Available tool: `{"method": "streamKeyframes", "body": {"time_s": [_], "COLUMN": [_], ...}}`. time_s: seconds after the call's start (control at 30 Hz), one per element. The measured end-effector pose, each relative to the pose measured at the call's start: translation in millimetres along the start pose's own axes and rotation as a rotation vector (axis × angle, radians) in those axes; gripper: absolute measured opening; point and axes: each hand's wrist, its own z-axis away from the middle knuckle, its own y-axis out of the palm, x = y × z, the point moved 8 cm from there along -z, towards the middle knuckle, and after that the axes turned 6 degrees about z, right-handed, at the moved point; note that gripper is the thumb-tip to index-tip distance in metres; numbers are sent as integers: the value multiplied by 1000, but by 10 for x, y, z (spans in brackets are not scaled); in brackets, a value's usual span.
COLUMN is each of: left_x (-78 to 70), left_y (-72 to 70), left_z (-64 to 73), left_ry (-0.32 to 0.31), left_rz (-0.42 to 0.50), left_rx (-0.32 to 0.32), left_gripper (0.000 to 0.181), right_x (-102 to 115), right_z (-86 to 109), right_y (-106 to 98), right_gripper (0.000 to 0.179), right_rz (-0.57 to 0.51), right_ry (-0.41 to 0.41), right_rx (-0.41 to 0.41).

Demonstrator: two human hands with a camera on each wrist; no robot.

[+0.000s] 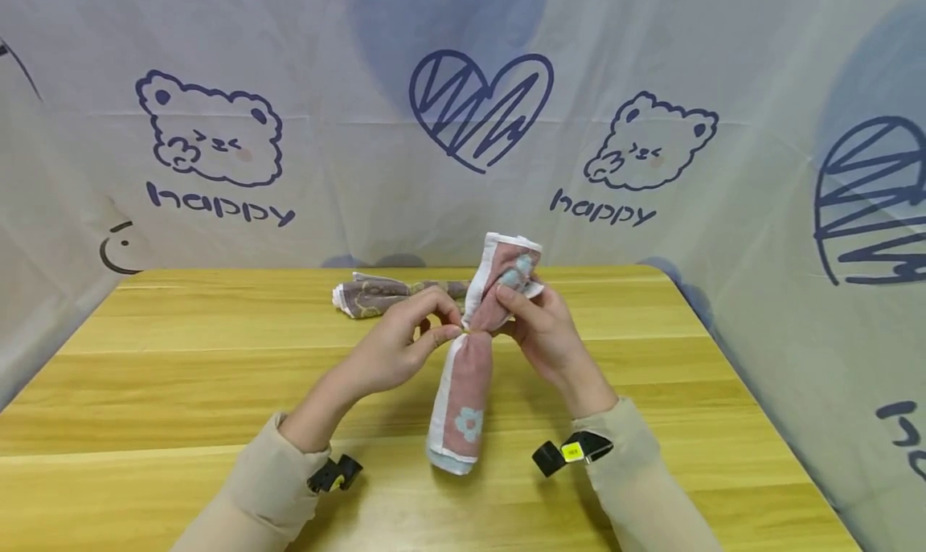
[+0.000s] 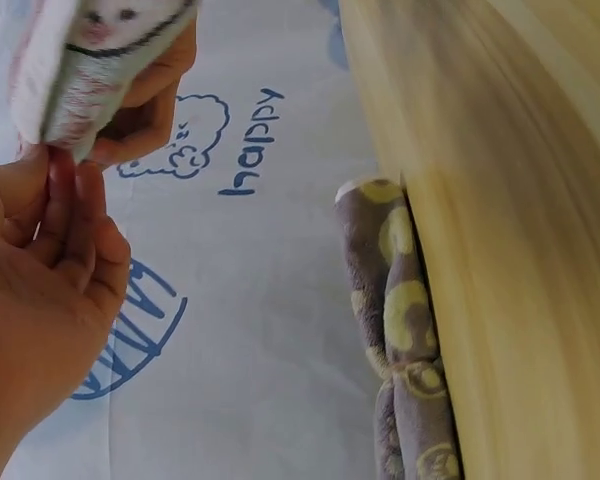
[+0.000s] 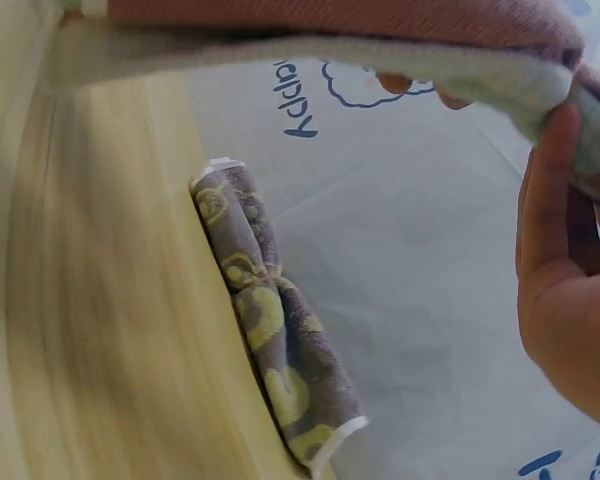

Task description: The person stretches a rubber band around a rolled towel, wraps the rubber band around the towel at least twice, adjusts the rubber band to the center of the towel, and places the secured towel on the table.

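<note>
A pink-and-white rolled towel [image 1: 470, 383] with a pale blue flower is drawn in to a narrow waist, where a thin yellowish band [image 1: 466, 331] shows. The thumb and fingertips of my left hand [image 1: 394, 339] pinch the towel right at this waist. Above it, my right hand [image 1: 546, 331] grips the upper half, thumb in front and fingers mostly hidden behind. The lower half points toward me over the table. In the left wrist view, part of the towel [image 2: 85, 100] is seen above my left fingertips.
Behind my hands, a brown towel [image 1: 369, 295] with yellow figures lies rolled near the table's far edge, narrowed at its middle [image 3: 268, 275]. A wood-grain table [image 1: 181, 391] is below. A pale printed cloth [image 1: 347, 150] hangs beyond it.
</note>
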Motion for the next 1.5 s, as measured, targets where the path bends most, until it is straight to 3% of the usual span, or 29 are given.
{"method": "streamKeyframes", "body": {"time_s": [0.1, 0.27, 0.5, 0.63, 0.77, 0.97, 1.07, 1.23, 1.37, 1.5], "left_x": [-39, -138, -274, -291, -291, -280, -302, -392, -447, -427], "left_y": [-83, -181, -138, -115, -62, 20, 39, 50, 64, 45], "left_z": [7, 17, 22, 37, 39, 33, 38, 58, 71, 64], "left_ry": [10, 89, 278, 325, 328, 325, 365, 456, 489, 464], "left_rz": [-68, -165, -299, -383, -432, -408, -425, -501, -560, -487], "left_rx": [-59, -157, -215, -256, -261, -224, -215, -254, -286, -288], "left_gripper": [4, 6, 16, 14, 12, 11, 9, 7, 4, 5], "right_x": [39, 93, 150, 168, 213, 271, 272, 306, 348, 354], "right_z": [8, 27, 45, 77, 132, 200, 220, 242, 254, 252], "right_y": [-18, -28, -21, -42, -34, 42, 53, 56, 58, 51], "right_gripper": [25, 27, 28, 30, 32, 29, 27, 27, 25, 22], "right_rz": [53, 159, 200, 258, 311, 297, 283, 330, 358, 359], "right_ry": [-6, 3, -10, -2, -13, -82, -86, -90, -109, -122], "right_rx": [-66, -154, -240, -325, -410, -476, -502, -525, -522, -515]}}
